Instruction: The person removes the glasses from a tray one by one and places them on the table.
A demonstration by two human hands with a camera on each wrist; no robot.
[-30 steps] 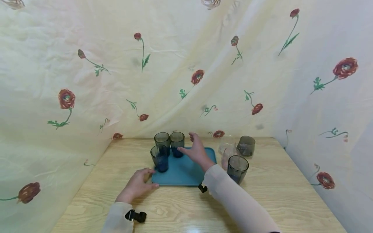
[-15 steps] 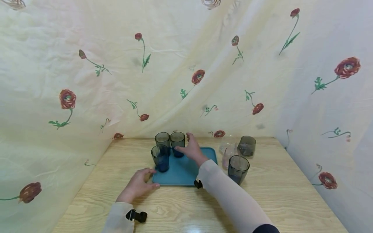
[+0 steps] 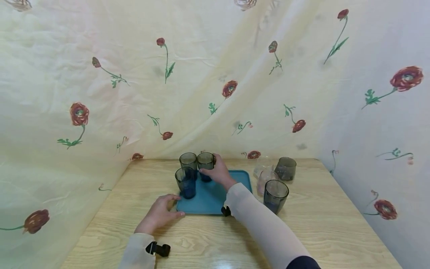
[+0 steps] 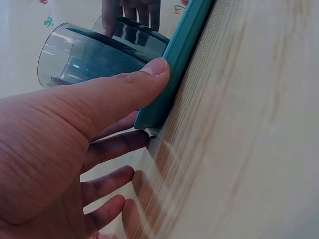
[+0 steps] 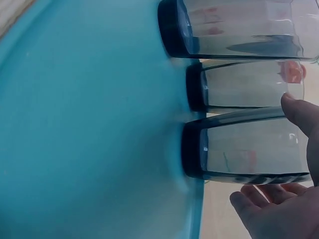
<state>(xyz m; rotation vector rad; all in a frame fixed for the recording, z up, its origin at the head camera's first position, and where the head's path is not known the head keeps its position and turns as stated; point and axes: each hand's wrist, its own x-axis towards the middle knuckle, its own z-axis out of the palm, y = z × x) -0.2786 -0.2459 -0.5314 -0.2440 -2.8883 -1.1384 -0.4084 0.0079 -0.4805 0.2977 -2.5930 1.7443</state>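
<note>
On a teal tray point(image 3: 215, 203) stand several tall dark-tinted glasses in a group at its left side. My right hand point(image 3: 220, 172) is around the back right glass point(image 3: 205, 164), thumb on one side and fingers on the other; that glass stands upright on the tray. Beside it is the back left glass point(image 3: 188, 160), and the front glass point(image 3: 186, 183) is closer to me. My left hand point(image 3: 160, 211) holds the tray's front left corner, its thumb point(image 4: 157, 67) on the rim, the index finger at the left side and the other fingers spread.
Right of the tray, a tall dark glass point(image 3: 276, 196) stands nearest me. Behind it are a clear pinkish glass point(image 3: 266, 182), another clear glass point(image 3: 263, 166) and a short dark glass point(image 3: 285, 169). A flowered cloth point(image 3: 201, 93) hangs around the wooden table point(image 3: 201, 243).
My right hand has moved left onto the back right glass, closing its thumb and fingers around it. My left hand stays at the tray corner; the glasses keep their places.
</note>
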